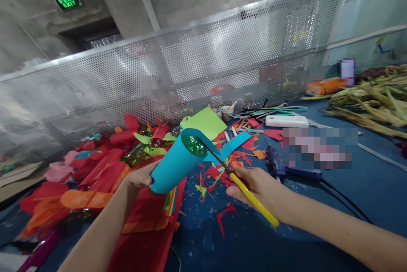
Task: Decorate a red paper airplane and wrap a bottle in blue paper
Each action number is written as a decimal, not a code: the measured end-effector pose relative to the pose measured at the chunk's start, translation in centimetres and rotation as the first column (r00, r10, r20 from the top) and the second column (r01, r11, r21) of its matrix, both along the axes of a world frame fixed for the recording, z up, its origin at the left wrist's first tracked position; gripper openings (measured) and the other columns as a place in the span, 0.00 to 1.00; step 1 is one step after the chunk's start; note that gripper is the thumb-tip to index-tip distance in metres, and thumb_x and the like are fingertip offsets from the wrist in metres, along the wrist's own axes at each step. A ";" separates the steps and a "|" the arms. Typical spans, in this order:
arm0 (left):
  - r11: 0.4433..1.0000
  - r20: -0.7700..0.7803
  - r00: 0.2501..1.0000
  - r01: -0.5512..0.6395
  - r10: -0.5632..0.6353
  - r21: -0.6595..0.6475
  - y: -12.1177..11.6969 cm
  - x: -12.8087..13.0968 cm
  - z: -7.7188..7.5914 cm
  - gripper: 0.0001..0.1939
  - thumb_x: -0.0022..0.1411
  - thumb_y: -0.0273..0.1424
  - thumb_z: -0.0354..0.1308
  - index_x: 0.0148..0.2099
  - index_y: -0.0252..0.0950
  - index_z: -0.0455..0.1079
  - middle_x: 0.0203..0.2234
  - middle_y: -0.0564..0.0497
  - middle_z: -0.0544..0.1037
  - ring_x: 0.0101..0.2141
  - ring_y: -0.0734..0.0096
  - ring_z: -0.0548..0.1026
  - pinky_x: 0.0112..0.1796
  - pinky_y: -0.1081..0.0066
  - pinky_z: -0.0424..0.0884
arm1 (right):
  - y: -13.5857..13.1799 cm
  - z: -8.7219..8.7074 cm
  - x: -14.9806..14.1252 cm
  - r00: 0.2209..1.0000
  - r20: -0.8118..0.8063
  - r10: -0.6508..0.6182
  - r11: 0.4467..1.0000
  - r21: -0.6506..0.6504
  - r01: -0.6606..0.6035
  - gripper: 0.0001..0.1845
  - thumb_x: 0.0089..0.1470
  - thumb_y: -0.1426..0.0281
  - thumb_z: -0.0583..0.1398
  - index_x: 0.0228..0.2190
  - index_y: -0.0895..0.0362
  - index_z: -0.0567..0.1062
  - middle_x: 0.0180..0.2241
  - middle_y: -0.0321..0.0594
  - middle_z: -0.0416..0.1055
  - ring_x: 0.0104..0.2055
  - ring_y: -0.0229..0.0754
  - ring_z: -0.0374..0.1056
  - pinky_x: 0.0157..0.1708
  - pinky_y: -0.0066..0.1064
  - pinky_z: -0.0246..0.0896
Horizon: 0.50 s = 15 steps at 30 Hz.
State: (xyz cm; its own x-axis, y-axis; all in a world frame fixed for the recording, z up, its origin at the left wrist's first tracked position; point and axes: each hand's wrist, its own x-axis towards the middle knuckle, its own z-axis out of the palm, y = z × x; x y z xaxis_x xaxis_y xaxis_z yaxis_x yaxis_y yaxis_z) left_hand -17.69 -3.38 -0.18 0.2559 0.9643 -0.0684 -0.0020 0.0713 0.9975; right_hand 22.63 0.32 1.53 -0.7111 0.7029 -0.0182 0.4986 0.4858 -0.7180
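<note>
My left hand (141,178) is closed around the lower left part of a green bottle (194,145) wrapped in blue felt (178,164). The bottle is tilted, its green end showing at the upper right. My right hand (254,187) grips scissors (252,200) with yellow handles. Their dark blades reach to the felt near the bottle's green end, where a blue strip (235,144) sticks out to the right. Whether the blades are fully closed I cannot make out. Some fingers of my left hand are hidden behind the roll.
Red and orange scraps (213,174) litter the blue table (203,229). A lime-green sheet (205,123) lies behind the bottle. To the right are a blue glue gun (295,172) with a cord, a white power strip (286,121) and dry husks (375,98). Behind stands a perforated metal screen (190,60).
</note>
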 end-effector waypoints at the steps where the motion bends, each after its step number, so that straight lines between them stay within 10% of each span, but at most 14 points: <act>1: 0.998 -0.012 0.999 0.052 -0.053 -0.020 0.0 -0.1 0.0 0.20 0.67 0.41 0.63 0.54 0.34 0.73 0.49 0.46 0.79 0.46 0.57 0.79 0.45 0.56 0.79 | 0.0 0.0 0.1 1.000 -0.002 0.005 1.000 0.016 -0.005 0.25 0.61 0.49 0.61 0.26 0.51 0.58 0.20 0.28 0.56 0.21 0.35 0.50 0.25 0.31 0.43; 6: 0.980 -0.041 0.979 0.195 -0.197 -0.049 0.2 -0.1 0.0 0.22 0.67 0.43 0.62 0.57 0.35 0.71 0.52 0.45 0.77 0.48 0.57 0.78 0.47 0.53 0.78 | 0.1 -0.1 0.5 0.997 -0.016 0.070 0.998 0.008 -0.070 0.21 0.62 0.48 0.58 0.33 0.52 0.60 0.26 0.33 0.62 0.25 0.39 0.56 0.27 0.32 0.47; 11: 0.974 -0.052 0.977 0.202 -0.208 -0.098 0.4 0.8 0.0 0.48 0.39 0.53 0.77 0.59 0.35 0.74 0.44 0.39 0.83 0.44 0.40 0.81 0.42 0.56 0.78 | 0.2 -0.2 0.5 0.991 -0.027 0.129 0.992 0.017 -0.128 0.20 0.63 0.49 0.56 0.34 0.51 0.58 0.27 0.34 0.61 0.27 0.40 0.55 0.29 0.33 0.48; 15: 0.970 -0.055 0.979 0.188 -0.199 -0.155 0.4 1.4 0.4 0.51 0.35 0.54 0.77 0.59 0.34 0.75 0.39 0.36 0.85 0.39 0.38 0.82 0.38 0.56 0.78 | 0.2 -0.1 0.4 0.993 -0.010 0.115 0.993 -0.004 -0.115 0.21 0.63 0.49 0.56 0.34 0.52 0.58 0.28 0.34 0.62 0.27 0.40 0.55 0.30 0.33 0.49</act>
State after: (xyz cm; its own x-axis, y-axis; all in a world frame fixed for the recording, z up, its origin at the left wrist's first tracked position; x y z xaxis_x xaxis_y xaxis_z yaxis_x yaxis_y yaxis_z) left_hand -16.32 -3.01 0.17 0.4260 0.8747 -0.2311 0.0958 0.2104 0.9729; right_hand 23.02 0.48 1.39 -0.7875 0.6162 -0.0140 0.4325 0.5362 -0.7249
